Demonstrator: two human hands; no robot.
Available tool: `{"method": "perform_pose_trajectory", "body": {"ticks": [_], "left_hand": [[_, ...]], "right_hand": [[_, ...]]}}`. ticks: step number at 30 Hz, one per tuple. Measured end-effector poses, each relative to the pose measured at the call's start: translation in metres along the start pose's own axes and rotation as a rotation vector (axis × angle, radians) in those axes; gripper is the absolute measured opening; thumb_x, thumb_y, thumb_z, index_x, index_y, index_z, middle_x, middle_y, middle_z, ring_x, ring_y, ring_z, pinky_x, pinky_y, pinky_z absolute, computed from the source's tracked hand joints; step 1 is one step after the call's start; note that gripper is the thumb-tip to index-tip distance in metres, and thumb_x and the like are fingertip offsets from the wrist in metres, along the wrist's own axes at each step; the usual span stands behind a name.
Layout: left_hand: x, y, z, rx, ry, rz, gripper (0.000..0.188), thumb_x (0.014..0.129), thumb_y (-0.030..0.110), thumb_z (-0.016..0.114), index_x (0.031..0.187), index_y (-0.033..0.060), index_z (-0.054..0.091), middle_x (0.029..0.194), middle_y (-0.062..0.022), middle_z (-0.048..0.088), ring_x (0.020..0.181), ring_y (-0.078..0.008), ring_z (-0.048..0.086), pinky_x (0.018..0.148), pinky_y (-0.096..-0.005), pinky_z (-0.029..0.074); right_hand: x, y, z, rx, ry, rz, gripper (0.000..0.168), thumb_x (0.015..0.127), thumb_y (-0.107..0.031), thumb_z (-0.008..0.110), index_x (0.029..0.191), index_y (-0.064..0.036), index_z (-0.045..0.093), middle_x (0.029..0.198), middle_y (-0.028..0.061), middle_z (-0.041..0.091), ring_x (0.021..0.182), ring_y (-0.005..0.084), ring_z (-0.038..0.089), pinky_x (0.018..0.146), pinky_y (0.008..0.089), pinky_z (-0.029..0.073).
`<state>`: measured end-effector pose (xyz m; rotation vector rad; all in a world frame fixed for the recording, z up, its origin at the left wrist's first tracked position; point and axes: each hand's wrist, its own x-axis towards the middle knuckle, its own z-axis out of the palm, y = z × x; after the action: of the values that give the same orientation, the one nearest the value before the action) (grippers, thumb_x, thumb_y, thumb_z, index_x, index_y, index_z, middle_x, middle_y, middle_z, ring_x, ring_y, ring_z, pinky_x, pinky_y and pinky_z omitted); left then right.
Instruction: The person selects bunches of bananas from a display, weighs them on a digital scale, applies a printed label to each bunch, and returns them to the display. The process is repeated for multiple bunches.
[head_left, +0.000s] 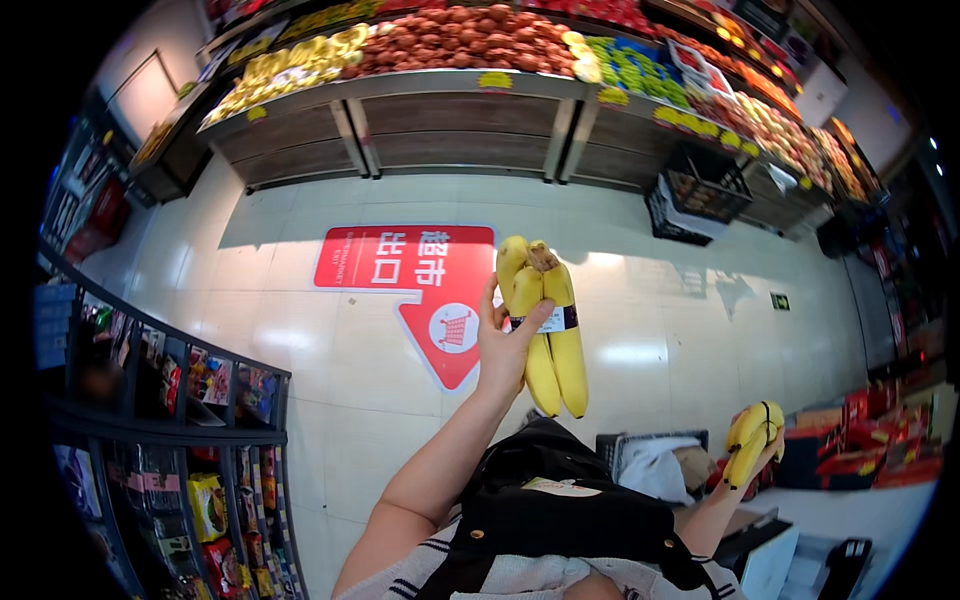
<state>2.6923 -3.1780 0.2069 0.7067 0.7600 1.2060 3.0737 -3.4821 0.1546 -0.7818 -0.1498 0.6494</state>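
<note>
My left hand (513, 336) grips a bunch of yellow bananas (564, 352) in front of me, above the tiled floor. A dark band with a white printed label wraps round the middle of this bunch, and my thumb presses on its near side. Out to the lower right, my right hand (772, 448) holds a second bunch of bananas (750, 439) with a thin dark band round it. Most of the fingers of my right hand are hidden behind the fruit. The two bunches are well apart.
Fruit stands (461, 131) with heaped fruit run across the far side. Black crates (701, 184) stand at their foot, right. A snack shelf (281, 405) is at the left. Near my right arm are a basket (652, 442) with white cloth and red boxes (862, 435). The floor bears a red arrow sign (405, 255).
</note>
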Motion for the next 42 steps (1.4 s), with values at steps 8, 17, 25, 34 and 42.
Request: {"method": "perform_pose_trajectory", "body": {"ticks": [8, 17, 25, 34, 42], "left_hand": [[0.183, 0.088, -0.118, -0.277, 0.160, -0.046, 0.070, 0.094, 0.008, 0.068, 0.152, 0.0115, 0.029, 0.121, -0.0125, 0.061, 0.101, -0.0213, 0.067, 0.081, -0.0385, 0.061], [0.340, 0.209, -0.299, -0.374, 0.479, 0.153, 0.046, 0.102, 0.022, 0.055, 0.144, 0.0131, 0.040, 0.123, -0.0115, 0.062, 0.104, -0.0269, 0.067, 0.086, -0.0435, 0.060], [0.487, 0.303, -0.450, -0.333, 0.644, 0.272, 0.051, 0.101, 0.031, 0.056, 0.145, 0.0127, 0.039, 0.121, -0.0108, 0.061, 0.103, -0.0252, 0.066, 0.086, -0.0420, 0.059], [0.730, 0.482, -0.583, -0.317, 0.609, 0.211, 0.050, 0.103, 0.032, 0.053, 0.146, 0.0122, 0.038, 0.122, -0.0102, 0.060, 0.106, -0.0239, 0.065, 0.088, -0.0406, 0.058], [0.987, 0.617, -0.675, -0.287, 0.568, 0.119, 0.046, 0.103, 0.037, 0.051, 0.139, 0.0099, 0.045, 0.117, -0.0115, 0.063, 0.101, -0.0249, 0.067, 0.083, -0.0402, 0.059]], "right_hand": [[0.170, 0.228, 0.260, 0.029, -0.216, 0.325, 0.065, 0.093, -0.055, 0.057, 0.123, 0.003, 0.053, 0.111, 0.0177, 0.061, 0.099, 0.0289, 0.060, 0.088, 0.0379, 0.053], [0.333, 0.561, 0.554, 0.154, -0.520, 0.796, 0.051, 0.093, -0.048, 0.061, 0.120, -0.004, 0.060, 0.110, 0.0130, 0.068, 0.097, 0.0262, 0.068, 0.087, 0.0408, 0.057], [0.350, 0.800, 0.800, 0.122, -0.617, 0.973, 0.039, 0.094, -0.039, 0.064, 0.117, -0.007, 0.064, 0.107, 0.0103, 0.072, 0.097, 0.0268, 0.070, 0.087, 0.0436, 0.059], [0.363, 0.985, 1.032, 0.057, -0.456, 0.950, 0.035, 0.093, -0.031, 0.066, 0.118, -0.006, 0.063, 0.109, 0.0122, 0.071, 0.098, 0.0279, 0.070, 0.087, 0.0446, 0.059], [0.410, 1.192, 1.220, 0.067, -0.486, 1.017, 0.038, 0.092, -0.027, 0.069, 0.122, -0.005, 0.060, 0.111, 0.0140, 0.070, 0.099, 0.0278, 0.069, 0.089, 0.0432, 0.058]]}}
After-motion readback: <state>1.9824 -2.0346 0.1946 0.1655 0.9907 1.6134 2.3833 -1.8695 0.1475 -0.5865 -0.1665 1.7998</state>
